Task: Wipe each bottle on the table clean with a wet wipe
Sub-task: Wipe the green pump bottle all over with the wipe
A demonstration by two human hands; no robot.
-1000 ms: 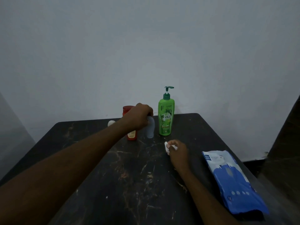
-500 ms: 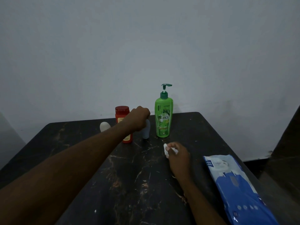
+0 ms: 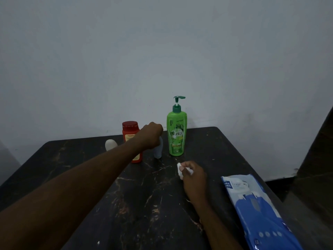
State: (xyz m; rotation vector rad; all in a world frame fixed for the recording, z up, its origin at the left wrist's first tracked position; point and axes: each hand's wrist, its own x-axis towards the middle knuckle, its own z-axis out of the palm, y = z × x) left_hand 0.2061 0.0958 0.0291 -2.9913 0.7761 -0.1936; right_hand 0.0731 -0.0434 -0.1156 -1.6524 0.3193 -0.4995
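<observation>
My left hand [image 3: 150,135] reaches across the dark marble table [image 3: 137,201] and grips the top of a small pale blue bottle [image 3: 158,150] that stands upright. A red bottle [image 3: 130,134] stands just left of it, partly behind my forearm. A tall green pump bottle [image 3: 176,134] stands to the right, near the wall. A small white bottle [image 3: 110,144] peeks out at the far left. My right hand [image 3: 193,177] rests on the table in front of the green bottle and pinches a crumpled white wet wipe [image 3: 180,171].
A blue and white pack of wet wipes [image 3: 255,208] lies along the table's right edge. A plain grey wall stands right behind the bottles. Dark floor drops away to the right of the table.
The view has tilted up a little, so everything sits lower in the frame. My left hand keeps its grip on the pale blue bottle. The right hand with the wipe stays put.
</observation>
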